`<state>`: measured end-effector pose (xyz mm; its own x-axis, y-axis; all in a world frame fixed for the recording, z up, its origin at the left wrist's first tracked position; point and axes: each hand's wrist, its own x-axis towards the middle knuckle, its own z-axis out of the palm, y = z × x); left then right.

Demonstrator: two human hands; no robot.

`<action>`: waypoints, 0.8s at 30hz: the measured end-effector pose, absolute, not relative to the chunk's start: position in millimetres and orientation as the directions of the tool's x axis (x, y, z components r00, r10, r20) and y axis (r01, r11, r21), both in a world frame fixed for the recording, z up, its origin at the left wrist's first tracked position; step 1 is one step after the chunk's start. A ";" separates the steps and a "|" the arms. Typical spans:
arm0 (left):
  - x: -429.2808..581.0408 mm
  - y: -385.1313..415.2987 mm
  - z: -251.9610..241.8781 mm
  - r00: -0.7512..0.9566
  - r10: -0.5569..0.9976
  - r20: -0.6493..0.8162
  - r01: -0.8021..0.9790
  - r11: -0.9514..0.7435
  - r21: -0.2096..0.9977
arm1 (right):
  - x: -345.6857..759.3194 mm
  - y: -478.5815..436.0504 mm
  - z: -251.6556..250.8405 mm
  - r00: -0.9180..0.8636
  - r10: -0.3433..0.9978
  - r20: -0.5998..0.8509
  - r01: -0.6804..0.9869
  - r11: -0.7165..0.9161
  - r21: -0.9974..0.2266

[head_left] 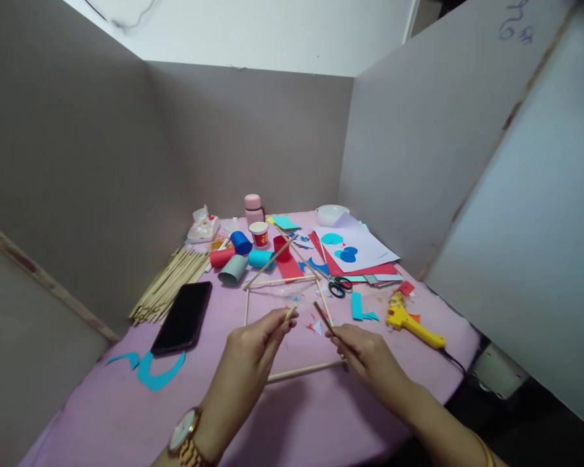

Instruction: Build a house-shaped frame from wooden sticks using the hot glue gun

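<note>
My left hand is closed, pinching a pale wooden stick whose end pokes out past the fingertips. In my right hand, also closed, is another wooden stick, slanting up and to the left. The two hands are apart, above a house-shaped frame of sticks on the pink-covered table. Its triangular top points away from me, and my hands hide parts of its sides. Beyond the frame lie black-handled scissors. A yellow glue gun rests on the right.
A bundle of sticks and a black phone lie on the left. Rolled paper tubes, a paper cup and a pink flask stand or lie behind. Paper sheets cover the back right. Grey panels enclose the table.
</note>
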<state>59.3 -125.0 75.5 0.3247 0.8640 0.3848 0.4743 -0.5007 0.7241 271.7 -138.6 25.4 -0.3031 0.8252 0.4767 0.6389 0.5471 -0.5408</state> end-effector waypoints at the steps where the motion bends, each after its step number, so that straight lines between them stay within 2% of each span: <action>1: 60.0 -125.1 76.2 0.325 0.865 0.383 0.475 -0.499 0.725 | 271.0 -139.4 25.0 -0.319 0.819 0.476 0.638 0.558 -0.532; 7: 62.1 -128.0 81.5 0.354 0.849 0.392 0.500 -0.527 0.687 | 265.0 -137.4 20.1 -0.387 0.806 0.448 0.681 0.578 -0.450; 11: 62.6 -127.8 78.0 0.368 0.853 0.369 0.485 -0.515 0.707 | 262.4 -134.5 16.8 -0.381 0.813 0.440 0.705 0.563 -0.431; 24: 70.5 -131.5 76.5 0.270 0.870 0.412 0.457 -0.493 0.740 | 262.3 -135.0 15.5 -0.379 0.833 0.403 0.690 0.544 -0.477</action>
<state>70.5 -131.5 76.5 0.2704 0.8702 0.4118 0.4573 -0.4925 0.7404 262.3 -135.0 15.5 -0.3789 0.8332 0.4028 0.6902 0.5444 -0.4768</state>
